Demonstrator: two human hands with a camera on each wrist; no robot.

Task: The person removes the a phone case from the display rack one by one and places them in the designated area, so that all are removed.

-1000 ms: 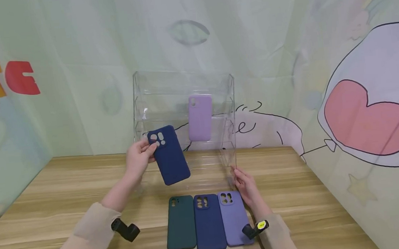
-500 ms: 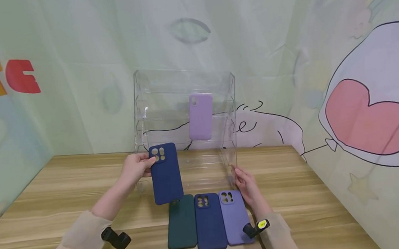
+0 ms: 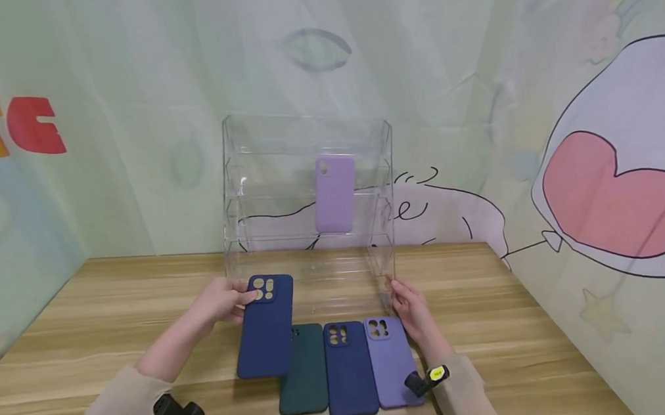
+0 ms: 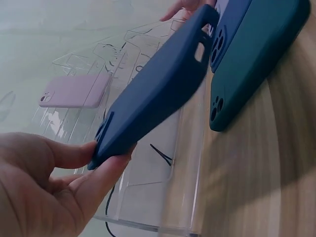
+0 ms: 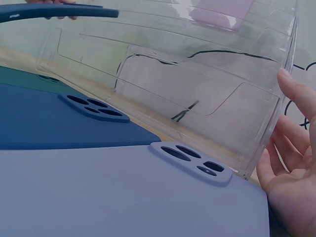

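Observation:
My left hand (image 3: 220, 302) pinches a dark blue phone case (image 3: 267, 338) by its camera-cutout end, thumb on one face and fingers on the other. The case hangs tilted above the wooden table, overlapping a dark green phone case (image 3: 305, 374) in the head view. At the lower right side of a clear tiered display rack (image 3: 311, 262), my right hand (image 3: 413, 309) holds the side panel's edge (image 5: 269, 133) with thumb and curled fingers. A pink-purple phone case (image 3: 334, 194) stands on an upper tier of the rack.
On the table (image 3: 155, 282), the green case lies in a row with another dark blue case (image 3: 351, 370) and a lavender case (image 3: 392, 364), in front of the rack. A printed curtain (image 3: 143, 151) hangs behind, with a side curtain (image 3: 595, 224) at the right.
My left hand has brought the blue case down and toward me, away from the rack's front, and its tilt has changed. My right hand stays at the rack's side.

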